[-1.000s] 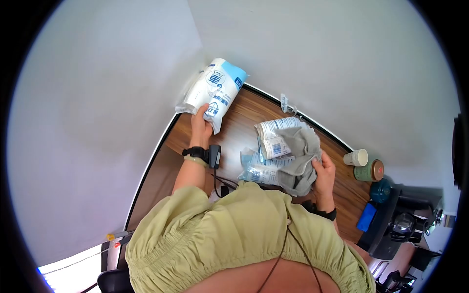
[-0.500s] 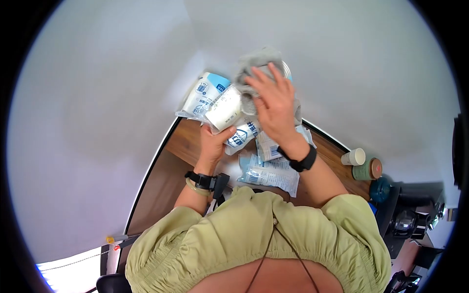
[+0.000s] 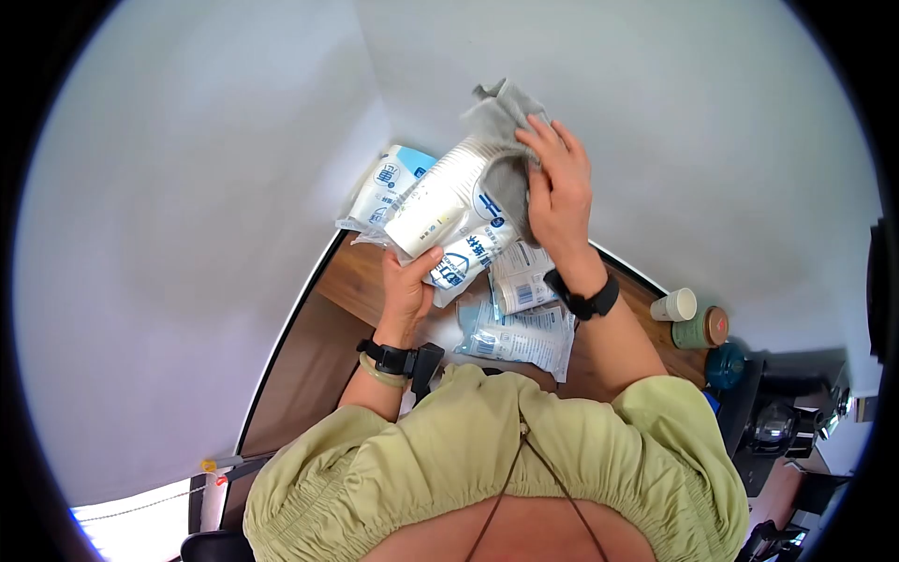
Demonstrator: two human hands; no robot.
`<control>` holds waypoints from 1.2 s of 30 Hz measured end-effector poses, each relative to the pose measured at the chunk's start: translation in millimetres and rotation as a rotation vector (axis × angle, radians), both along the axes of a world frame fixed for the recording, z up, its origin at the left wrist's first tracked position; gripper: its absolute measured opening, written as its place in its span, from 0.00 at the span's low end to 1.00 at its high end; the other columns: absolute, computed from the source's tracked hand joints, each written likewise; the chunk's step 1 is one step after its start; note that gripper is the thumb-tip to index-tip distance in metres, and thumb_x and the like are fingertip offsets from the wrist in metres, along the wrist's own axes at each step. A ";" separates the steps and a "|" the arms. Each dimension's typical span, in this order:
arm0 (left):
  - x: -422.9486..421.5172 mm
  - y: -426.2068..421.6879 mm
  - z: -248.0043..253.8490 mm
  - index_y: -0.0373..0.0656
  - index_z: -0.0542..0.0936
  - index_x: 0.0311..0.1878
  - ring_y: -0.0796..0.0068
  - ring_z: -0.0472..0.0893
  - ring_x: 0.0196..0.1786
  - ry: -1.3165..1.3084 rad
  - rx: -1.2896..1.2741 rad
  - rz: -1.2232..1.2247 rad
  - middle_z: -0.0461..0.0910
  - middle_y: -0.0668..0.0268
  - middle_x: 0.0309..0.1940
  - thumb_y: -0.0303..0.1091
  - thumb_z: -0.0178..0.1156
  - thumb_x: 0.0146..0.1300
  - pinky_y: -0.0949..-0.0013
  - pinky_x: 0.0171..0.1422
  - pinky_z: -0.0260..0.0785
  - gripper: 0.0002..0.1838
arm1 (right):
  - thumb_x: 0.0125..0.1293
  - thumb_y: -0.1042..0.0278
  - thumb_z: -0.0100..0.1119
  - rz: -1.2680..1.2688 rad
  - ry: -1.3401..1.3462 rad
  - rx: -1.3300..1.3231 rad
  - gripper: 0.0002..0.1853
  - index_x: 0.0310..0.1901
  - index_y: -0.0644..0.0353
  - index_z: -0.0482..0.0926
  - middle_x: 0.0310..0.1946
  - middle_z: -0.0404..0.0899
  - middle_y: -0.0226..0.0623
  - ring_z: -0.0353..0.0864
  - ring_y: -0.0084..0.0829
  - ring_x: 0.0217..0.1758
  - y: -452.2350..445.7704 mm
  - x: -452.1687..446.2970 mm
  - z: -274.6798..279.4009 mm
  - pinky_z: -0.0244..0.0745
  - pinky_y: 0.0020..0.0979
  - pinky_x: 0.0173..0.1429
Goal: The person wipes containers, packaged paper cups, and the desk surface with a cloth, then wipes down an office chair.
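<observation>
My left hand [image 3: 408,286] grips the lower end of a plastic-wrapped stack of white paper cups [image 3: 433,211], which tilts up to the right. A grey cloth [image 3: 508,183] is held in my right hand [image 3: 562,192], against the right side and upper end of that stack. Part of the cloth hangs past my fingertips. Just below the stack is another wrapped pack [image 3: 464,267] with blue print, close to my left thumb. Behind my left hand stands a white and light-blue pack [image 3: 386,183].
Two more wrapped packs, one of cups [image 3: 523,281] and a pale blue one [image 3: 515,335], lie nearer my body. On the right are a loose paper cup [image 3: 672,305], a green jar [image 3: 691,330] and a teal container [image 3: 726,365]. Grey panels [image 3: 234,187] edge the wooden table [image 3: 361,272].
My right hand has moved slightly right with the cloth, uncovering the stack's ridged cup rims and the blue print beside them. My left hand keeps its grip at nearly the same spot.
</observation>
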State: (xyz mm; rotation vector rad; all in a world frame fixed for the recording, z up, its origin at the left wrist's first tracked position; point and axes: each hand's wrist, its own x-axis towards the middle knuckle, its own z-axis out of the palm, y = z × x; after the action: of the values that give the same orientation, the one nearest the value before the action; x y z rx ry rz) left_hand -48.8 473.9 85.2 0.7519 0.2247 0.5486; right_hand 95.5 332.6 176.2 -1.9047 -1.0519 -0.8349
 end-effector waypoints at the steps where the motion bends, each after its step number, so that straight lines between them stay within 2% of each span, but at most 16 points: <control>1: -0.3 -0.2 0.2 0.35 0.72 0.60 0.66 0.80 0.55 -0.010 -0.018 0.004 0.79 0.57 0.53 0.14 0.64 0.53 0.63 0.59 0.75 0.29 | 0.56 0.82 0.54 -0.003 0.010 -0.005 0.21 0.51 0.55 0.82 0.60 0.78 0.36 0.70 0.48 0.67 -2.9 -6.3 -3.8 0.62 0.46 0.66; 4: 7.5 5.0 -8.2 0.36 0.70 0.63 0.65 0.79 0.57 -0.091 0.003 0.014 0.78 0.59 0.55 0.23 0.63 0.61 0.61 0.61 0.75 0.26 | 0.57 0.80 0.55 0.177 -0.025 -0.100 0.20 0.51 0.53 0.83 0.61 0.78 0.33 0.68 0.44 0.70 1.5 -50.9 -24.3 0.61 0.45 0.67; 7: 13.7 25.7 -35.2 0.38 0.69 0.65 0.65 0.78 0.58 -0.143 -0.279 -0.176 0.78 0.60 0.55 0.33 0.58 0.69 0.59 0.62 0.75 0.23 | 0.57 0.81 0.54 0.399 -0.050 -0.312 0.21 0.51 0.52 0.83 0.60 0.79 0.32 0.68 0.42 0.70 -2.3 -88.3 -40.0 0.62 0.44 0.66; 8: 10.5 26.4 -35.4 0.38 0.67 0.67 0.62 0.78 0.58 -0.143 -0.357 -0.235 0.77 0.58 0.58 0.38 0.54 0.72 0.58 0.62 0.75 0.24 | 0.57 0.81 0.54 0.398 -0.051 -0.299 0.21 0.50 0.52 0.84 0.60 0.79 0.32 0.68 0.42 0.70 -4.5 -86.3 -40.5 0.62 0.44 0.65; 10: 12.3 23.8 -26.4 0.38 0.66 0.68 0.60 0.78 0.59 -0.155 -0.294 -0.206 0.76 0.56 0.59 0.35 0.54 0.71 0.56 0.64 0.74 0.24 | 0.57 0.81 0.53 0.396 -0.043 -0.278 0.21 0.50 0.51 0.84 0.60 0.79 0.32 0.68 0.40 0.71 -10.4 -76.2 -44.8 0.63 0.44 0.65; 12: 15.3 21.8 -28.4 0.37 0.64 0.69 0.56 0.77 0.61 -0.161 -0.225 -0.134 0.75 0.53 0.61 0.31 0.56 0.69 0.53 0.66 0.72 0.27 | 0.57 0.82 0.53 0.245 -0.077 -0.172 0.21 0.50 0.52 0.84 0.60 0.79 0.33 0.68 0.41 0.71 -10.9 -58.9 -34.9 0.64 0.44 0.64; 15: 9.0 19.0 -25.0 0.36 0.64 0.69 0.55 0.77 0.61 -0.173 -0.364 -0.237 0.74 0.52 0.62 0.31 0.59 0.65 0.52 0.67 0.71 0.30 | 0.60 0.83 0.51 0.004 -0.038 0.011 0.22 0.54 0.52 0.82 0.61 0.78 0.34 0.68 0.45 0.71 -16.6 -23.4 -18.3 0.65 0.42 0.65; 18: 2.5 15.6 -31.5 0.36 0.62 0.71 0.54 0.75 0.64 -0.198 -0.428 -0.303 0.73 0.52 0.63 0.33 0.63 0.63 0.50 0.68 0.69 0.35 | 0.65 0.82 0.49 0.043 0.241 0.308 0.21 0.59 0.58 0.78 0.58 0.79 0.38 0.74 0.43 0.65 -19.4 -10.5 -1.0 0.70 0.37 0.63; 21: -0.1 20.0 -48.7 0.37 0.59 0.72 0.52 0.73 0.66 -0.200 -0.446 -0.333 0.71 0.51 0.65 0.36 0.65 0.62 0.48 0.70 0.67 0.39 | 0.70 0.79 0.48 0.401 1.003 0.860 0.18 0.60 0.64 0.74 0.54 0.80 0.40 0.79 0.35 0.57 -31.0 6.0 -13.4 0.75 0.30 0.59; 22: -1.8 20.5 -54.3 0.37 0.59 0.72 0.51 0.73 0.66 -0.215 -0.509 -0.344 0.70 0.51 0.66 0.37 0.65 0.62 0.48 0.71 0.66 0.39 | 0.70 0.77 0.51 0.549 1.093 1.038 0.16 0.58 0.68 0.74 0.49 0.80 0.38 0.81 0.27 0.48 -38.1 7.9 -11.2 0.79 0.26 0.52; 25: -10.1 28.5 -60.9 0.39 0.59 0.73 0.50 0.72 0.66 -0.203 -0.540 -0.360 0.69 0.52 0.67 0.47 0.65 0.63 0.46 0.71 0.65 0.41 | 0.68 0.75 0.56 0.715 0.962 0.710 0.16 0.56 0.67 0.75 0.46 0.81 0.37 0.82 0.28 0.44 -63.8 7.2 8.8 0.80 0.27 0.48; 27: -14.9 29.5 -60.1 0.40 0.60 0.73 0.53 0.72 0.66 -0.165 -0.498 -0.347 0.70 0.54 0.67 0.54 0.61 0.65 0.46 0.69 0.67 0.41 | 0.67 0.73 0.56 0.511 0.872 0.225 0.18 0.58 0.66 0.74 0.47 0.81 0.38 0.81 0.24 0.48 -80.1 -5.5 25.4 0.79 0.26 0.52; 29: -17.3 30.5 -64.7 0.42 0.59 0.74 0.53 0.72 0.67 -0.196 -0.451 -0.361 0.69 0.55 0.68 0.60 0.54 0.68 0.46 0.70 0.66 0.41 | 0.65 0.74 0.59 0.893 1.278 0.423 0.16 0.54 0.67 0.76 0.45 0.82 0.38 0.81 0.23 0.47 -82.3 -19.2 38.3 0.78 0.26 0.53; 31: -16.8 29.5 -67.7 0.43 0.59 0.74 0.52 0.72 0.67 -0.298 -0.445 -0.411 0.68 0.55 0.69 0.62 0.51 0.69 0.46 0.70 0.66 0.40 | 0.65 0.74 0.60 0.741 1.150 0.248 0.15 0.52 0.68 0.79 0.43 0.83 0.34 0.81 0.22 0.44 -79.7 -23.7 39.8 0.77 0.25 0.50; 33: -16.6 27.7 -69.8 0.44 0.57 0.75 0.50 0.70 0.68 -0.310 -0.454 -0.396 0.67 0.55 0.70 0.62 0.50 0.69 0.43 0.71 0.65 0.41 | 0.66 0.73 0.59 0.834 1.059 0.271 0.15 0.53 0.68 0.79 0.43 0.82 0.32 0.81 0.22 0.41 -74.1 -19.4 27.5 0.78 0.24 0.45; 36: -13.9 25.1 -65.0 0.43 0.54 0.76 0.46 0.68 0.70 -0.413 -0.627 -0.501 0.62 0.52 0.72 0.61 0.51 0.69 0.41 0.71 0.63 0.43 | 0.72 0.73 0.50 0.499 1.138 0.583 0.14 0.55 0.67 0.78 0.45 0.82 0.36 0.81 0.23 0.44 -68.5 2.9 5.0 0.79 0.26 0.47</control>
State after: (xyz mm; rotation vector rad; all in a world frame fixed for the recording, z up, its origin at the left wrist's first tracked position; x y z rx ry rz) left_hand -62.7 499.0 20.2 0.0607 -0.1755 0.1244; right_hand 98.4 264.2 181.2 -1.1839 -0.4240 0.2554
